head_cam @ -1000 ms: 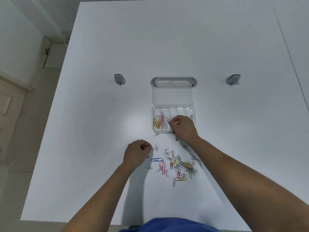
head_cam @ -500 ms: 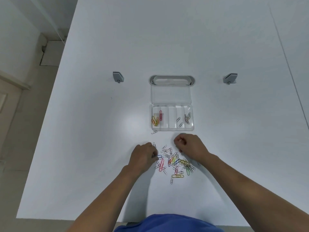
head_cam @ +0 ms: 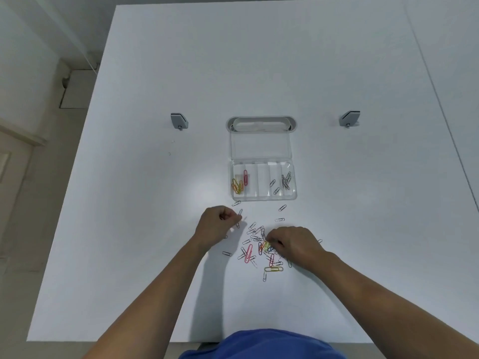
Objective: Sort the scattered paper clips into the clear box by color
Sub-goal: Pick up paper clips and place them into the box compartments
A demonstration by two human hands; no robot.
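Compared with half a second earlier, the right hand [head_cam: 294, 244] has dropped from beside the pile onto the scattered paper clips [head_cam: 260, 248], fingers curled into them; whether they grasp a clip cannot be told. The left hand [head_cam: 216, 225] has moved up from the pile's edge and pinches a silver clip [head_cam: 239, 216]. The clear box [head_cam: 263, 196] lies open just beyond, on the white table [head_cam: 129, 203].

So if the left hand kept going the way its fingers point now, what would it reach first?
Probably the silver paper clip just past the left hand fingertips, which point right and slightly away. It may already touch it; depth is unclear. The clear box lies farther on.
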